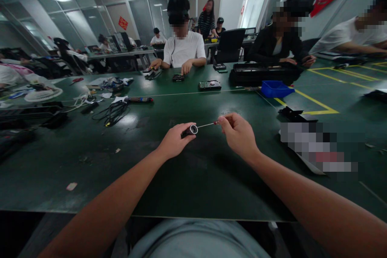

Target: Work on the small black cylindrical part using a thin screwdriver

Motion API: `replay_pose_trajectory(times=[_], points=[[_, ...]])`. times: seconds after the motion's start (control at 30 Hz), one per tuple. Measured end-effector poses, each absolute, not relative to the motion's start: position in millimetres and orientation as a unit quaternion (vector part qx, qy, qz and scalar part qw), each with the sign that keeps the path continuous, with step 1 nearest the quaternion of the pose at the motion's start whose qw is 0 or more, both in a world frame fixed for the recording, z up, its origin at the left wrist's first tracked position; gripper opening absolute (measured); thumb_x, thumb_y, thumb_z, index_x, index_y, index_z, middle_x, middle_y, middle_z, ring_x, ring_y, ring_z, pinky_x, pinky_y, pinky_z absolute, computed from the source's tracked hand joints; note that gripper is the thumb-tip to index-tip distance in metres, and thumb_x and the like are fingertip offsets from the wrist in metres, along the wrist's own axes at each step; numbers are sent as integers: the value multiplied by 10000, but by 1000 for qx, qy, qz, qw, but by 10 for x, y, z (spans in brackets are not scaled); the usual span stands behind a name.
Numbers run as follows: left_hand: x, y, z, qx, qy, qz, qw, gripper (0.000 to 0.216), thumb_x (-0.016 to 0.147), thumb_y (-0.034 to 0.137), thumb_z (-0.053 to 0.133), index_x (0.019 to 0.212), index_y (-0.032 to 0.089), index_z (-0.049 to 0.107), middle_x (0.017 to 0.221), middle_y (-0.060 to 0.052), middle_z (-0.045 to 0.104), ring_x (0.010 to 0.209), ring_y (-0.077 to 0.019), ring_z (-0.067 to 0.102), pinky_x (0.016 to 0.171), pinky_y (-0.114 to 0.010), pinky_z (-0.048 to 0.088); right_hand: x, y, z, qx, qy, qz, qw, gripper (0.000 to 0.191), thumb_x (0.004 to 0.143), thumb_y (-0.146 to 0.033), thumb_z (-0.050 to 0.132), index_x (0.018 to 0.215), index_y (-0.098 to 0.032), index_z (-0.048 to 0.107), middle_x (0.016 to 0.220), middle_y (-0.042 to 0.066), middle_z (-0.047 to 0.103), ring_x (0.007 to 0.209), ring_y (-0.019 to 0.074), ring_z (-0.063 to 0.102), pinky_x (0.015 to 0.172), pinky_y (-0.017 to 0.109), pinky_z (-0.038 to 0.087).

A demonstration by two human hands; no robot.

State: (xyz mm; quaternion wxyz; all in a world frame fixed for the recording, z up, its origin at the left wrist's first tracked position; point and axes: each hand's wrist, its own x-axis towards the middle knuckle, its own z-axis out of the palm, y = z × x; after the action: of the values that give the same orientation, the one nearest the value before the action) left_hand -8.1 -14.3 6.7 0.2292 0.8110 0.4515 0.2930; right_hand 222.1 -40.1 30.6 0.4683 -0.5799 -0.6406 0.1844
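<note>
Above the middle of the green table (193,169), my left hand (175,140) is closed round a dark screwdriver handle (189,131) with a silver collar. A thin metal bit (205,125) with a red end sticks out of the collar to the right. My right hand (238,133) pinches that red end between thumb and forefinger. Both hands hover a little above the tabletop, close together.
A blue tray (275,88), a black case (260,74) and a circuit board (209,85) lie further back. Another screwdriver (139,99), cables (111,113) and clutter sit at the left. A black part (294,113) lies at the right. Several people sit along the far side.
</note>
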Motion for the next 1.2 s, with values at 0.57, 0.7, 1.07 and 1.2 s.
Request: replay_pose_trajectory(times=[0.57, 0.7, 1.07, 1.2], points=[[-95, -141, 70, 813, 450, 300, 216, 415, 904, 278, 653, 1314, 242, 600, 1249, -52, 656, 1153, -234, 585, 1029, -407, 430, 2209, -430, 297, -559, -656, 194, 469, 257, 947, -409, 508, 892, -198, 643, 663, 9, 625, 570, 145, 540, 557, 290, 377], [-94, -133, 57, 819, 446, 300, 202, 412, 896, 266, 668, 1303, 249, 608, 1198, -40, 671, 1100, -223, 596, 989, -385, 446, 2207, -437, 296, -560, -662, 183, 464, 291, 943, -446, 526, 856, -202, 657, 631, -5, 604, 552, 142, 528, 541, 285, 362], [-100, -135, 41, 839, 436, 276, 172, 424, 893, 269, 678, 1312, 246, 610, 1125, -33, 683, 1039, -214, 590, 954, -373, 447, 2225, -413, 261, -496, -706, 200, 465, 161, 940, -346, 533, 893, -209, 602, 741, 9, 641, 648, 155, 587, 610, 290, 414], [-87, -135, 48, 843, 437, 261, 174, 407, 894, 257, 671, 1298, 232, 621, 1136, -44, 683, 1044, -220, 586, 949, -380, 450, 2239, -418, 264, -487, -715, 220, 450, 132, 921, -275, 525, 900, -206, 636, 755, 10, 653, 670, 158, 600, 633, 294, 428]])
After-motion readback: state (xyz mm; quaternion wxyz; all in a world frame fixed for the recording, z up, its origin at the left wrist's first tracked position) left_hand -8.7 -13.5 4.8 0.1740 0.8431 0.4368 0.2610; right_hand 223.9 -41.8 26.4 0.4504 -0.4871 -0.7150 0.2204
